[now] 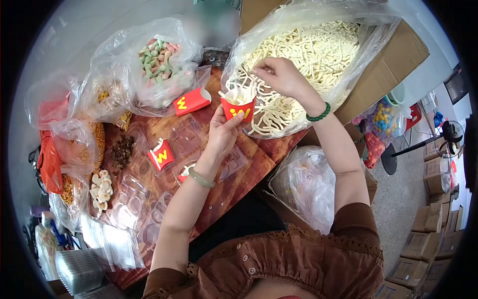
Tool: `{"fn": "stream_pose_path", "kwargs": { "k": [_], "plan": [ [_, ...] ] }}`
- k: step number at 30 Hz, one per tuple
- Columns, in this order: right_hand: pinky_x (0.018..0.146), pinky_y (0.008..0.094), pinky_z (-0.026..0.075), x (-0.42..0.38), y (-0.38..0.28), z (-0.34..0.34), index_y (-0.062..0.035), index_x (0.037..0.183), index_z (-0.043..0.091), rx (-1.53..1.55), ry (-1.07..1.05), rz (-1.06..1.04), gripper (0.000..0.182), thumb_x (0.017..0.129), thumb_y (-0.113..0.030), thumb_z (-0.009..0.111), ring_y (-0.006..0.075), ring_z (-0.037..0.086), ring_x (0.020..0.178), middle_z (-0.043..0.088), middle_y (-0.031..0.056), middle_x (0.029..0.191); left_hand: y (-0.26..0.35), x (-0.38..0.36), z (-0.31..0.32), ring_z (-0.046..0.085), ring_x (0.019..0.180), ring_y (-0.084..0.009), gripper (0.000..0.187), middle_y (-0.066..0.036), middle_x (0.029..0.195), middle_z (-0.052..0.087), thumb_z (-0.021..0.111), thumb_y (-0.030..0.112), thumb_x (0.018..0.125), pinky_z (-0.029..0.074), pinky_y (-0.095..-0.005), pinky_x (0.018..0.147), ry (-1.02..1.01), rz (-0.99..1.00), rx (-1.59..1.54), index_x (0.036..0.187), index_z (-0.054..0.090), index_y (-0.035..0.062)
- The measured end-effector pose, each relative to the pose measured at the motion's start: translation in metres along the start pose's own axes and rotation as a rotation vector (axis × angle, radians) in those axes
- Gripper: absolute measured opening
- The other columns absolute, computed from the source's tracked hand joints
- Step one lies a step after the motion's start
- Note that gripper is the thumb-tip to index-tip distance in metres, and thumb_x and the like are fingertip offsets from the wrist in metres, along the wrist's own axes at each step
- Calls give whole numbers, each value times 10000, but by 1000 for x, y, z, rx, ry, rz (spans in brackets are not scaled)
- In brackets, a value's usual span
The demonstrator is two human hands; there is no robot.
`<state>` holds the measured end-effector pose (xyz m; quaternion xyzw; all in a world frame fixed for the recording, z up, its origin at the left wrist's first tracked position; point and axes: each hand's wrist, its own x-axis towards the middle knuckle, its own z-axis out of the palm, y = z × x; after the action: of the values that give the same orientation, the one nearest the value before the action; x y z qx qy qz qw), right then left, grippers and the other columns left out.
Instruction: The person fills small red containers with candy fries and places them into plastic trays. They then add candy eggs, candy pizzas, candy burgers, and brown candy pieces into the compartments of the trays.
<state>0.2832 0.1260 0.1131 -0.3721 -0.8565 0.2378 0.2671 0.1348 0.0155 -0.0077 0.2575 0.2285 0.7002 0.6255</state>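
Note:
My left hand point(225, 128) is closed around a red fries carton point(239, 110) with a yellow mark on its front. Pale fry-shaped sticks point(240, 94) stand up out of the carton's top. Up and to the right of it, my right hand point(279, 77) hovers over the near left part of a big clear bag of cream-coloured fry-shaped sticks point(308, 55). Its fingers are bent together; whatever lies between them, if anything, I cannot make out. Beside my left hand lies another red carton point(193, 101) on its side.
Small red cartons point(161, 155) and clear plastic trays point(129, 202) lie on the reddish table point(254, 172). Left are a bag of pastel pieces point(160, 60), a dark brown pile point(123, 151) and popcorn-like pieces point(101, 190). A cardboard box point(386, 65) supports the big bag.

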Motion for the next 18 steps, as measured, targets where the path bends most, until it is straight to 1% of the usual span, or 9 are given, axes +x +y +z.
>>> {"fn": "stream_pose_path", "kwargs": {
  "k": [1,3,5,7,11,15,16,17,18],
  "plan": [
    [525,249,482,1,9,1,19,977,641,54,-172,234,324,908,-292,584,110,613,631,666,86,798,2,-1,-1,586,1055,-223,403,-110,1194,552,566,-51,860,523,-371,878,1,4,0,1231,438,41],
    [502,215,458,-8,16,8,13,998,638,345,-378,453,352,918,-323,569,88,607,628,654,56,786,4,-5,-1,568,1090,-222,409,-101,1208,548,563,-59,858,510,-382,901,-14,2,8,1235,435,35],
    [529,189,453,-15,20,16,-1,1005,644,487,-362,432,311,912,-292,586,65,588,624,648,32,787,4,-8,-3,569,1088,-218,421,-99,1208,549,571,-62,852,509,-375,904,-11,-3,25,1240,433,29],
    [566,183,455,-15,24,23,-14,1025,646,583,-315,201,262,903,-243,606,47,573,641,646,17,796,2,-10,-8,570,1086,-213,433,-97,1208,550,578,-66,846,507,-368,906,-2,-11,44,1244,431,23],
    [593,205,443,-17,10,36,16,987,656,430,-233,83,235,869,-188,655,51,534,650,628,-4,761,1,-12,-16,583,1058,-194,452,-99,1198,556,600,-72,830,506,-328,899,32,13,162,1244,439,11],
    [591,227,441,-23,-4,48,-28,936,671,157,-107,-104,183,791,-131,717,68,516,640,635,12,793,3,-17,-15,593,1029,-180,438,-96,1179,563,606,-68,828,514,-301,878,58,52,211,1231,453,10],
    [633,260,445,-26,-9,49,-46,895,659,174,-82,-115,150,770,-116,706,125,544,690,622,27,784,3,-19,-15,593,1029,-180,438,-96,1179,563,606,-68,828,514,-301,878,60,54,211,1231,453,10],
    [633,260,445,-25,-8,52,-46,895,659,175,-85,-117,150,770,-116,706,125,544,690,622,27,784,3,-20,-14,593,1027,-177,434,-92,1170,566,610,-64,827,516,-298,874,93,75,216,1226,456,10],
    [680,285,438,-25,-7,55,-50,885,647,-9,16,-294,136,774,-116,689,161,552,737,612,38,774,3,-21,-14,592,1026,-174,431,-88,1161,569,614,-60,827,517,-294,870,125,95,221,1222,459,11]
  ]
}}
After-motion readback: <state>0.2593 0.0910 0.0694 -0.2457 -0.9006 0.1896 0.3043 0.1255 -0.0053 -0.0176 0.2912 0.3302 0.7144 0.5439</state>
